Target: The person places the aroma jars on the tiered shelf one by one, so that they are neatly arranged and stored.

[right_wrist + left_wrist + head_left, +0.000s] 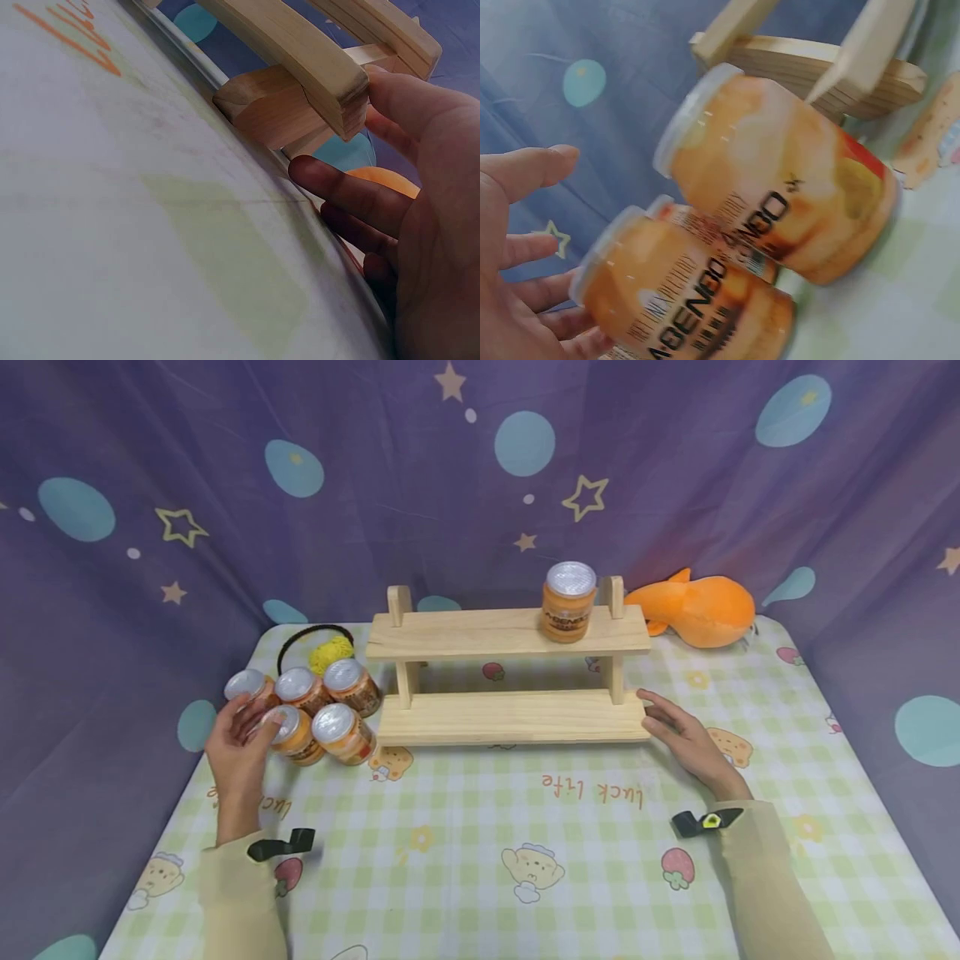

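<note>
My left hand [242, 739] is at the left side of a cluster of orange jars with clear lids. Its fingers spread beside the front-left jar [690, 300], and the thumb stands apart from them. Another front jar [343, 733] stands just right of that one, with several more behind. My right hand [686, 739] is at the right end of a two-tier wooden shelf [510, 717]. In the right wrist view, the thumb [412, 97] meets the end of a board while loosely bent fingers [352, 191] lie below it. One jar [567, 603] stands upright on the upper board's right part.
Behind the jars lies a yellow ball [331, 653] beside a black loop [300, 633]. An orange plush toy [708, 610] sits behind the shelf's right end. A green checked cloth [465, 827] covers the table, and a purple curtain [420, 527] hangs close behind.
</note>
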`<state>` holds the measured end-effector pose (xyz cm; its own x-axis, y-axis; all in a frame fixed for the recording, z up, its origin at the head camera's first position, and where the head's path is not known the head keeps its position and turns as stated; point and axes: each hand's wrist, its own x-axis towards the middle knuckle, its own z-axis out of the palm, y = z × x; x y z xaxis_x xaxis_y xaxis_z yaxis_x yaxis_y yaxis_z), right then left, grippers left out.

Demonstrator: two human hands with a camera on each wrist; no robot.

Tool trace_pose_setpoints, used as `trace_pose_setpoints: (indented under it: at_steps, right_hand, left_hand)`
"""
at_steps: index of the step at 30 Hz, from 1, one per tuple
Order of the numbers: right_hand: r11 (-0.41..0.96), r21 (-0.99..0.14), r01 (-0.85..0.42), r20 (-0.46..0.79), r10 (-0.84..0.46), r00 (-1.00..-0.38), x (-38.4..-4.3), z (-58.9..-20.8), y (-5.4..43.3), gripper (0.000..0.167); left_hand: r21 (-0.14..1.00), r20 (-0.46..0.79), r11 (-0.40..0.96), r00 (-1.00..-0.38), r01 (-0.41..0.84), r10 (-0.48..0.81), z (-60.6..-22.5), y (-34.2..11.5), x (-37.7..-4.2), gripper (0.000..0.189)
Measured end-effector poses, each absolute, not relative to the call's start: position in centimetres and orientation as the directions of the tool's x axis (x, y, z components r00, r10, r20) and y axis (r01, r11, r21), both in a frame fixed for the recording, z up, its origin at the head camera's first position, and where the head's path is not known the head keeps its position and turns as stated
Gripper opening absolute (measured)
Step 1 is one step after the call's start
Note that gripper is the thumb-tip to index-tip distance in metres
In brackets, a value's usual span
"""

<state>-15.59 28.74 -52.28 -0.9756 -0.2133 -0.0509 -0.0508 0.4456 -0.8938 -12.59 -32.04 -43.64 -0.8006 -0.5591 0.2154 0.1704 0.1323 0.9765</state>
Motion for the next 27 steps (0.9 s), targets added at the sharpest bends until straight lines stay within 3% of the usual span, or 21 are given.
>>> trace_pose_setpoints:
  at_steps: [10,27]
  right_hand:
    - [0.450,-0.891,-0.054,-0.050,-0.215,-0.975,-15.6,-52.3,28.8,0.054]
    - [0.464,-0.884,-0.055,-0.052,-0.215,-0.975,-15.6,-52.1,28.8,0.054]
  left_hand:
    - [0.972,0.167,0.231,-0.818,0.043,-0.551,-45.1,-31.9,-12.6,0.056]
    - [0.977,0.163,0.208,-0.824,0.057,-0.542,-47.6,-32.7,-12.5,0.064]
